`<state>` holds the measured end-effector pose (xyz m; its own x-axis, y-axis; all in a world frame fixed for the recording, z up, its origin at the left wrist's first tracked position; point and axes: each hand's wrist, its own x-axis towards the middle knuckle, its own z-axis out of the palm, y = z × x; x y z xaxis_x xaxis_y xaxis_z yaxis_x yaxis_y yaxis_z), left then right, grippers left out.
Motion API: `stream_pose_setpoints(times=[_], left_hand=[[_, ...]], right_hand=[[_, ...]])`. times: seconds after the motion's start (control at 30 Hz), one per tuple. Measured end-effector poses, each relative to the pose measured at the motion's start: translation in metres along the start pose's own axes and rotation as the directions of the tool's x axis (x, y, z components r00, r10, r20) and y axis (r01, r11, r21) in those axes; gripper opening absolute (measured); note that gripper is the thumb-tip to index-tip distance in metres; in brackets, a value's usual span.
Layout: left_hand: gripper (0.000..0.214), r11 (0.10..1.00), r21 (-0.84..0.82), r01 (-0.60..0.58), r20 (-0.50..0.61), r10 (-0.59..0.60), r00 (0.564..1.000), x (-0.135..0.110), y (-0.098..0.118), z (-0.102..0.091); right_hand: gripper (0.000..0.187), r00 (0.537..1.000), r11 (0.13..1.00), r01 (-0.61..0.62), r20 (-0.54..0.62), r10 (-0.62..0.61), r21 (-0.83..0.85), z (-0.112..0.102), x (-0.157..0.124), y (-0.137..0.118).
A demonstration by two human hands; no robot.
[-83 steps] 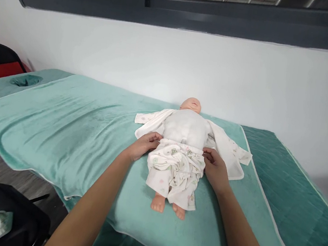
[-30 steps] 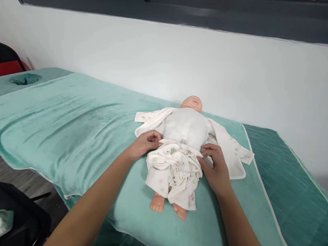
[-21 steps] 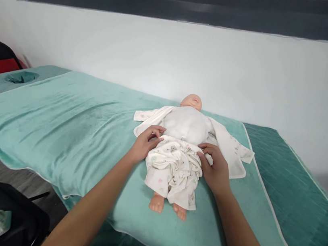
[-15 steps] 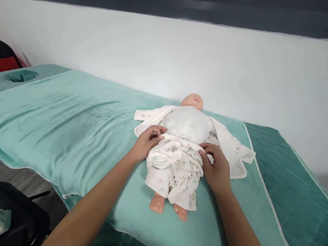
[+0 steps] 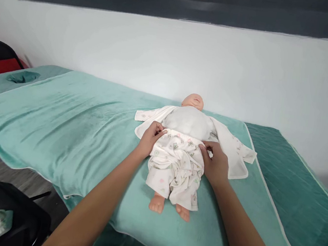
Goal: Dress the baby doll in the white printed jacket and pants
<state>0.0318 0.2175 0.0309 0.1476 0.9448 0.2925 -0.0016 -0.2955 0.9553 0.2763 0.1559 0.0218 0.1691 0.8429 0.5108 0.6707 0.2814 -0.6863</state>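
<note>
The left hand [image 5: 151,138] and right hand [image 5: 215,161] are pinching both sides of the pants [image 5: 176,166] on the doll [image 5: 189,121] lying on the green blanket [image 5: 90,129], seemingly dressing it, and the next move is probably needing a gentle, even tug.

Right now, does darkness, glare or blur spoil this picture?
In the head view, blackness swallows the upper right corner; there too, the white wall carries a soft shadow at lower right, without harsh glare; same view, the doll trousers look fairly sharp.
</note>
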Motion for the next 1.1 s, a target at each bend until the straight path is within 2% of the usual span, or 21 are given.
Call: stream_pose_setpoints(times=[0.07,0.17,0.33,0.7,0.83,0.97,1.1], left_hand=[[0.021,0.999,0.03,0.018,-0.04,-0.017,0.999,0.008,-0.003,0.003],[0.021,0.998,0.014,0.068,-0.033,-0.067,0.997,0.017,-0.005,0.004],[0.026,0.99,-0.043,0.136,0.004,-0.136,0.991,0.02,-0.008,0.001],[0.027,0.996,-0.006,0.086,0.059,-0.086,0.995,0.016,-0.013,0.001],[0.024,0.996,0.072,0.052,0.04,-0.055,0.998,0.014,-0.015,0.001],[0.02,0.972,0.234,0.001,-0.014,0.002,1.0,0.01,-0.013,0.002],[0.018,0.919,0.394,-0.013,-0.043,0.033,0.999,0.005,-0.011,0.003]], right_hand=[[0.024,0.997,0.996,-0.078,-0.004,0.078,-0.034,0.003,0.008,-0.001],[0.026,0.987,0.986,-0.16,-0.029,0.159,-0.036,0.006,0.019,-0.002],[0.027,0.971,0.962,-0.236,0.0,0.238,0.134,0.009,0.022,0.0],[0.03,0.958,0.908,-0.286,0.093,0.271,0.306,0.008,0.015,0.009],[0.027,0.923,0.868,-0.384,0.17,0.347,0.314,0.003,0.012,0.009],[0.025,0.864,0.851,-0.485,0.259,0.432,0.199,-0.002,0.01,0.004],[0.027,0.841,0.834,-0.529,0.225,0.491,0.155,-0.001,0.011,0.0]])
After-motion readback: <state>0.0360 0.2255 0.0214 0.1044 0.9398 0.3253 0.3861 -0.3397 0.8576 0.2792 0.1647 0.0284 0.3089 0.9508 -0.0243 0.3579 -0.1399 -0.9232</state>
